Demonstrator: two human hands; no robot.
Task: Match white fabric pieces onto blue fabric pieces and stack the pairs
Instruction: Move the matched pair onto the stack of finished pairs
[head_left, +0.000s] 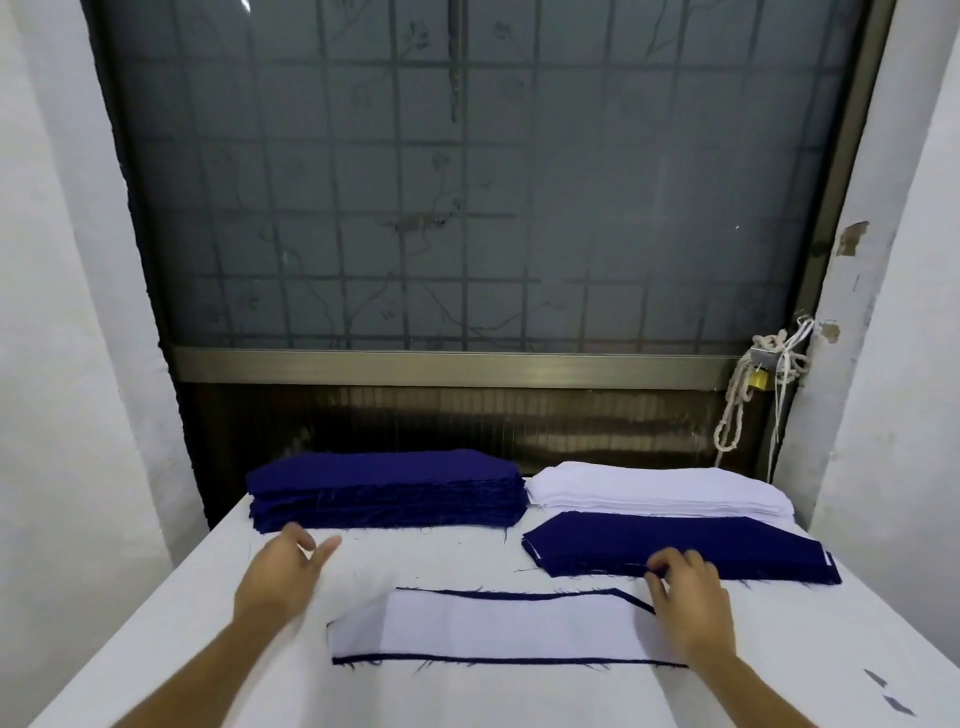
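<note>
white piece (488, 629) covers blue piece (519, 661) by right hand (691, 603)

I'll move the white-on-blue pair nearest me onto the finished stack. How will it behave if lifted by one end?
Probably floppy: the pair is two thin, flat cloth layers, so the free end should droop. The white piece only lies on the blue piece, so it may slip out of line. Likely very light; the frayed blue edge threads could snag.
</note>
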